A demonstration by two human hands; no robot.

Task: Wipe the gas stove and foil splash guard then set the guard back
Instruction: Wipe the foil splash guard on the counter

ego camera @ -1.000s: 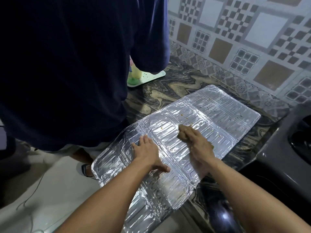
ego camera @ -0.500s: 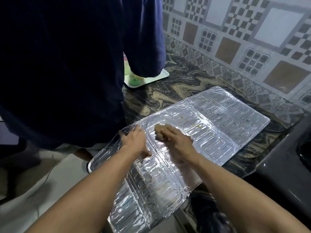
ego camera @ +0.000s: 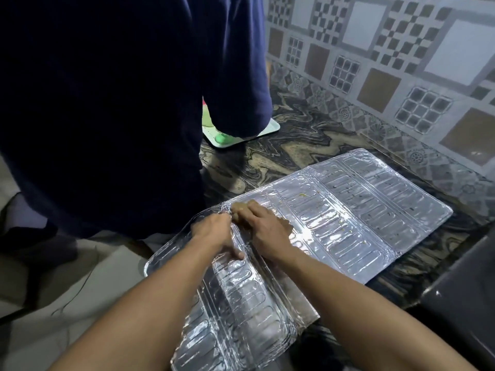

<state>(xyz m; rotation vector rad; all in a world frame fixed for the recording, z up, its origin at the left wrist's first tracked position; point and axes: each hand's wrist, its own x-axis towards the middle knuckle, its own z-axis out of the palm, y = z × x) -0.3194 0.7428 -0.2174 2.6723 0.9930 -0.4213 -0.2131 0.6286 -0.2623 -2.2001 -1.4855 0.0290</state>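
Counter [ego camera: 308,145] of dark marbled stone carries the wide silver embossed foil splash guard [ego camera: 348,210], which lies flat and unfolded; its near panels hang past the counter edge toward the floor. At the right edge a dark corner is visible, probably the gas stove [ego camera: 466,303], just beside the guard. A second person in dark blue clothing [ego camera: 107,103] stands close at the left, and behind this person a pale tray with a green thing [ego camera: 270,128] rests on the counter.

The left hand [ego camera: 214,234] lies on the foil near a fold line, fingers pressing down and curling at the edge to keep it in place. The right hand [ego camera: 263,227] is closed around something brownish [ego camera: 237,210], maybe a wiping pad, and rubs it on the foil at the far edge; I cannot tell exactly what it is.

Small yellowish food spots [ego camera: 302,195] remain on the middle panels. To wipe well, I think the strokes should follow the embossed grooves with light pressure, because thin foil can crease or tear, and the overhanging part needs support.
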